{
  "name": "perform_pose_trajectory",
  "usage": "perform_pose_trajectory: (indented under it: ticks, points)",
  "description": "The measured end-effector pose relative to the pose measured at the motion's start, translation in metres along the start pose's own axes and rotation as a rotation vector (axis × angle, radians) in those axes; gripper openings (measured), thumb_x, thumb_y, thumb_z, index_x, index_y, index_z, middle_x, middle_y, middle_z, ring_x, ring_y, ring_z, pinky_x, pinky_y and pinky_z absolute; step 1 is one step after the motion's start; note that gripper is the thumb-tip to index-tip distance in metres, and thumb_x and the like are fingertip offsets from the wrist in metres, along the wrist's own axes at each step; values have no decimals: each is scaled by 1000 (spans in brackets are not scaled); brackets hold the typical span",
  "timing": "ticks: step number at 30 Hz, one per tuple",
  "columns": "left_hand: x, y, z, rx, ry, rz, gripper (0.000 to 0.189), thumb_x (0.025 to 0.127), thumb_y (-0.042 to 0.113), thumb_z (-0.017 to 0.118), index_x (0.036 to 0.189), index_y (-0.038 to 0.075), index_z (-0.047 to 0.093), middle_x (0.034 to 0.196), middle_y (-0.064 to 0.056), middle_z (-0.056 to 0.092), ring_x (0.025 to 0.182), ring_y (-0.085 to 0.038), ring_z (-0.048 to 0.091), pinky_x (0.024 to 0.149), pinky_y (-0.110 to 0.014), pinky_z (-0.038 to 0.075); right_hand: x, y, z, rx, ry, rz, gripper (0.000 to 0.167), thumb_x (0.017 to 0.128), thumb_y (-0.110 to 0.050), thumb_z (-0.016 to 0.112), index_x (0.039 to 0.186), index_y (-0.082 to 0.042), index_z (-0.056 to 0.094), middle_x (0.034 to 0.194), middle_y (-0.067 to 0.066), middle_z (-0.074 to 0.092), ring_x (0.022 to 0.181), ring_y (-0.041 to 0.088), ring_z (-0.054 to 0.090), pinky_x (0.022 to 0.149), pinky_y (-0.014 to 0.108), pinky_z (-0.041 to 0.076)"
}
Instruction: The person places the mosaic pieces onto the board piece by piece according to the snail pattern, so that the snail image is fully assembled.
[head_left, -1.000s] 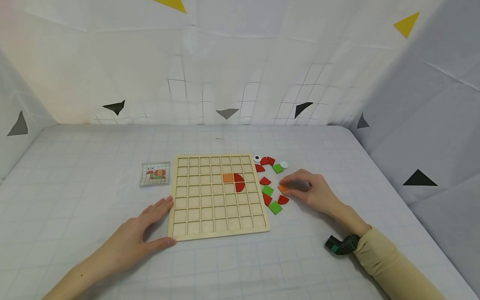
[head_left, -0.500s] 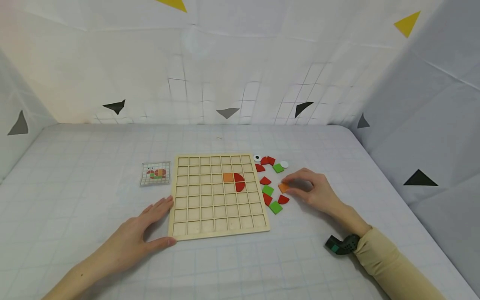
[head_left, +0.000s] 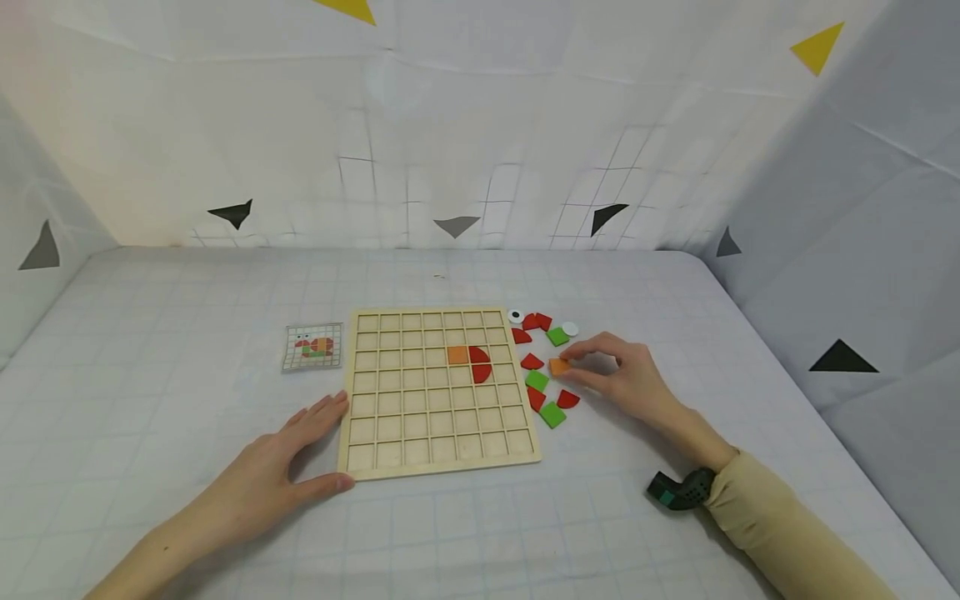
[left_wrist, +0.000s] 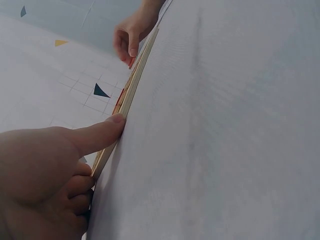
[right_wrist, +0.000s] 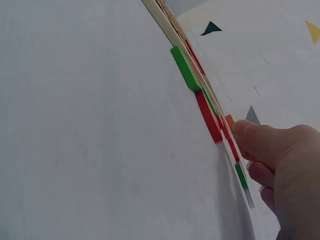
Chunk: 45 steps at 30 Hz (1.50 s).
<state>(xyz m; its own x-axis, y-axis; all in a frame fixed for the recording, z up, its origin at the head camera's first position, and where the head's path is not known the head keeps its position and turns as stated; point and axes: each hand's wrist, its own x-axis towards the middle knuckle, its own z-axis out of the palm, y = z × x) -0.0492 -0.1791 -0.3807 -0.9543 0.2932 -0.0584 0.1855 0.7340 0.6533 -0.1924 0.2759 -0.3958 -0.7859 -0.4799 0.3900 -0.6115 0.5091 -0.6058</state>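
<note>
A light wooden grid board (head_left: 440, 428) lies mid-table in the head view. In its cells sit an orange square tile (head_left: 457, 356) and two red quarter-circle tiles (head_left: 480, 365) to its right. My left hand (head_left: 266, 467) rests at the board's left side, fingertips on the edge and thumb at the front corner. My right hand (head_left: 632, 379) pinches a second orange square tile (head_left: 558, 367) between thumb and index finger, just right of the board. That tile also shows at the fingertips in the right wrist view, where the right hand (right_wrist: 282, 155) hides part of it.
Loose tiles lie along the board's right side: green squares (head_left: 552, 415), several red pieces (head_left: 568, 399) and white discs (head_left: 515, 317), one with a black dot. Left of the board is a small pattern card (head_left: 312, 347) with a coloured picture. White cloth walls (head_left: 450, 125) stand behind.
My right hand has moved slightly left and away from me, carrying the orange square tile toward the board. The left hand stays on the board's edge.
</note>
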Motion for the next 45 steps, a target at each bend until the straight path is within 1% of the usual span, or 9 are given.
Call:
perform_pose_trajectory:
  ticks: [6,13,20,24,28,32,39,41,45]
  points:
    - [-1,0,0,-13,-1,-5,91,82,67,67,158,33,30,163,-5,32,145,-46,31,109,-71,28,15,-16,12,29,-19,35,30,81,-16,85,109,-19,74,103,-9,73,104,7,64,96,28,49]
    - [0,1,0,-2,-6,-5,92,82,69,65,158,33,28,163,-6,32,146,-46,31,108,-72,28,26,-29,28,52,-10,-3,31,78,-17,86,108,-19,75,98,-7,73,98,11,65,90,38,52]
    - [0,0,0,4,5,10,90,83,66,67,158,31,31,162,-5,32,145,-47,32,107,-72,29,37,-42,46,77,0,27,28,79,-17,86,105,-16,76,95,-3,75,92,19,64,84,39,53]
    - [0,0,-1,-5,8,21,90,83,66,67,157,29,33,162,-4,32,144,-47,32,108,-72,29,44,-48,56,101,4,-28,26,79,-14,85,104,-13,76,95,-1,76,86,18,66,78,40,56]
    - [0,-1,0,-14,3,20,90,83,65,67,157,29,33,163,-4,32,145,-47,31,110,-70,29,49,-52,65,146,10,-95,24,80,-11,85,102,-9,76,94,2,76,84,20,67,72,43,57]
    - [-1,-1,1,-15,4,22,89,83,65,68,157,30,33,163,-3,32,145,-48,31,110,-69,30,53,-60,73,131,7,-86,22,81,-15,84,101,-11,77,94,0,76,89,20,67,69,40,54]
    - [-1,-1,0,-18,3,15,89,83,66,67,157,31,32,163,-2,31,145,-47,30,109,-69,30,56,-70,85,119,-8,-55,25,79,-17,86,102,-10,77,96,-3,75,93,10,66,79,33,59]
    - [-1,-1,0,-20,2,13,89,83,66,67,157,31,33,163,-2,31,146,-47,30,110,-69,30,57,-72,88,105,-5,-63,25,80,-18,86,102,-10,77,96,-3,76,94,9,66,80,31,59]
    - [-1,0,0,-22,2,11,90,82,66,68,157,30,33,163,-2,31,146,-46,29,110,-68,29,57,-73,91,94,3,-98,25,80,-19,85,102,-10,77,95,-2,76,93,12,68,81,29,58]
